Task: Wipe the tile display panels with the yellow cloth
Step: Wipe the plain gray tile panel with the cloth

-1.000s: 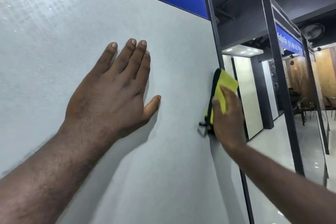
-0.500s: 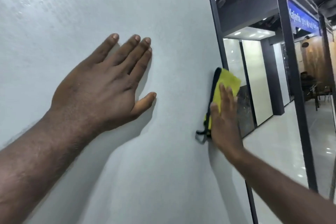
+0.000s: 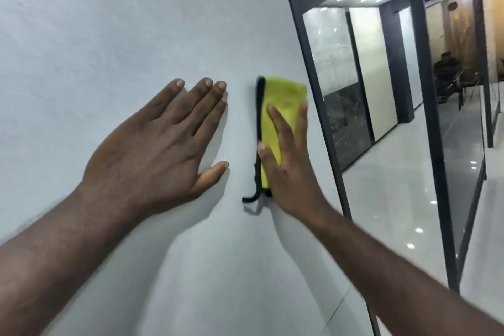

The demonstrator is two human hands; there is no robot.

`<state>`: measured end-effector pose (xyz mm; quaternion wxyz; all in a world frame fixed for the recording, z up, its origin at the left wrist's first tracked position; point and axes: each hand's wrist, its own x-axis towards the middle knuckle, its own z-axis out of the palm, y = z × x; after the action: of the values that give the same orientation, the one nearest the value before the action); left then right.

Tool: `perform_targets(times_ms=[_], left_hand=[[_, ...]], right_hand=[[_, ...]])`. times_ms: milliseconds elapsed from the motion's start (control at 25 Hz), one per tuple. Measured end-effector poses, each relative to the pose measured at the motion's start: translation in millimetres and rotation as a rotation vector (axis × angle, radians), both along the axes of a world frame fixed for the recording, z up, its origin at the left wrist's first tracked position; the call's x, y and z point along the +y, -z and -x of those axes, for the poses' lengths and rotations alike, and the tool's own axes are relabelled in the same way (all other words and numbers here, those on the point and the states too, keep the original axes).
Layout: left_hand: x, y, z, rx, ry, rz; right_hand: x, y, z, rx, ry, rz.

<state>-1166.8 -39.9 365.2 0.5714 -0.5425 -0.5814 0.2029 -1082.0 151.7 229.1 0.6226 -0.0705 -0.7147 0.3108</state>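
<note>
A large pale grey tile panel [image 3: 114,24] fills the left and middle of the view. My left hand [image 3: 152,150] lies flat on it with straight, spread fingers. Just to its right, my right hand [image 3: 289,163] presses a folded yellow cloth [image 3: 283,95] with a black edge against the panel, fingers straight. The cloth's upper half shows above my fingers, and a black strip of its edge hangs loose below my palm.
A black metal frame post [image 3: 313,84] bounds the panel on the right. Beyond it stand more tile panels [image 3: 365,63], a second black post [image 3: 428,117] and a glossy white floor [image 3: 395,199]. A seated person [image 3: 447,65] is far back on the right.
My right hand has slid the cloth down and left, away from the frame post toward my left hand. The view has dropped, and the blue sign has gone out of view.
</note>
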Motion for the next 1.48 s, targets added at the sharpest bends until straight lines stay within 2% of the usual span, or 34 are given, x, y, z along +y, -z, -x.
perform_targets(times_ms=[40, 120, 200, 280, 400, 480, 520, 600, 680, 720, 800, 880, 1000, 1080, 1160, 1240, 1320, 1360, 1400, 1480], left_hand=[[1, 3, -1, -0.008, -0.010, 0.008], [3, 15, -1, -0.006, -0.017, 0.022], [7, 31, -4, -0.013, -0.014, 0.064], [16, 53, -4, -0.009, -0.012, 0.128], [32, 86, -4, 0.011, -0.018, 0.217], [35, 95, -5, -0.001, -0.012, 0.194], [36, 97, -5, -0.010, -0.002, 0.181], [39, 101, -6, -0.030, 0.016, 0.170], [44, 110, -10, -0.042, 0.010, 0.195], [48, 118, -11, -0.026, 0.004, 0.225], [55, 133, -12, 0.013, -0.006, 0.285], [58, 139, -12, 0.005, -0.002, 0.306], [58, 139, -11, -0.025, 0.026, 0.295], [59, 138, -13, -0.044, 0.009, 0.309], [59, 142, -16, -0.034, -0.010, 0.308], [58, 142, -16, -0.024, -0.018, 0.309], [58, 142, -17, -0.039, -0.023, 0.319], [57, 142, -16, -0.038, -0.019, 0.317], [58, 143, -15, -0.033, -0.016, 0.311], [59, 143, -16, -0.024, -0.023, 0.309]], right_hand=[[10, -14, -4, -0.010, 0.023, -0.061], [39, -19, -10, 0.025, 0.071, 0.037], [47, 24, -10, 0.036, 0.135, 0.270], [15, 82, -9, -0.004, 0.131, 0.381], [-11, 103, -16, -0.078, 0.022, 0.255], [15, 94, -20, -0.112, 0.082, 0.187], [33, 98, -22, -0.104, 0.123, 0.219], [43, 131, -25, -0.072, 0.151, 0.398], [7, 170, -28, -0.121, 0.087, 0.622], [-18, 179, -32, -0.142, 0.020, 0.657], [-39, 172, -34, -0.116, -0.049, 0.509], [-11, 161, -31, -0.098, -0.002, 0.444], [42, 188, -33, -0.007, 0.053, 0.691], [24, 231, -36, -0.018, 0.049, 0.918], [-20, 255, -38, -0.070, -0.003, 1.049], [-34, 247, -39, -0.084, -0.004, 0.936], [-6, 235, -39, -0.072, 0.012, 0.757], [10, 236, -38, -0.064, 0.045, 0.743], [24, 249, -38, -0.042, 0.062, 0.793], [26, 286, -39, -0.021, 0.059, 1.090]])
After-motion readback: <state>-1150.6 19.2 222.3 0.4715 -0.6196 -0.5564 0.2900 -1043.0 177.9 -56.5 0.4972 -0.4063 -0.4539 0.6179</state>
